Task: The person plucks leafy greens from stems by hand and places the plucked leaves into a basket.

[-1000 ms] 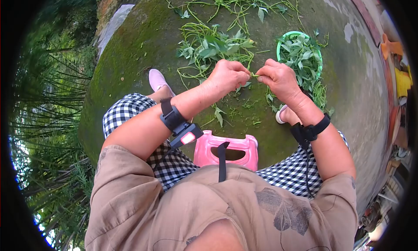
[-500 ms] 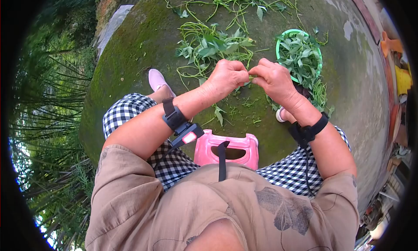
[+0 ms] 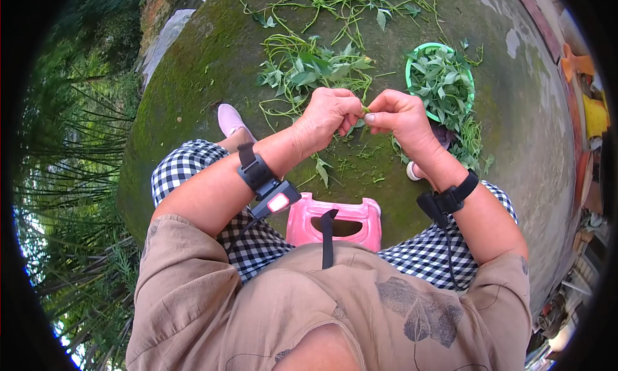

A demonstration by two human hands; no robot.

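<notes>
Both hands meet in front of me over the mossy ground, with a short green stem (image 3: 365, 110) showing between them. My left hand (image 3: 329, 117) is closed, its thumb and forefinger at one end of that stem. The thumb and fingertips of my right hand (image 3: 400, 117) pinch it from the other side. Just beyond my left hand lies a heap of leafy green vines (image 3: 309, 68). Beyond my right hand stands a bright green basket (image 3: 410, 75) full of picked leaves (image 3: 444, 81). How much stem is inside the fingers is hidden.
More long vines (image 3: 360, 1) lie farther out. Thin stems (image 3: 475, 142) are bunched beside the basket, near my right foot. A pink plastic stool (image 3: 299, 223) is between my knees. Bushes (image 3: 71, 146) border the left side; a yellow object (image 3: 595, 118) is at far right.
My right hand has turned slightly and its thumb now lies more level along the stem. A bit of the stem shows more plainly between the hands. The vines and basket stay put.
</notes>
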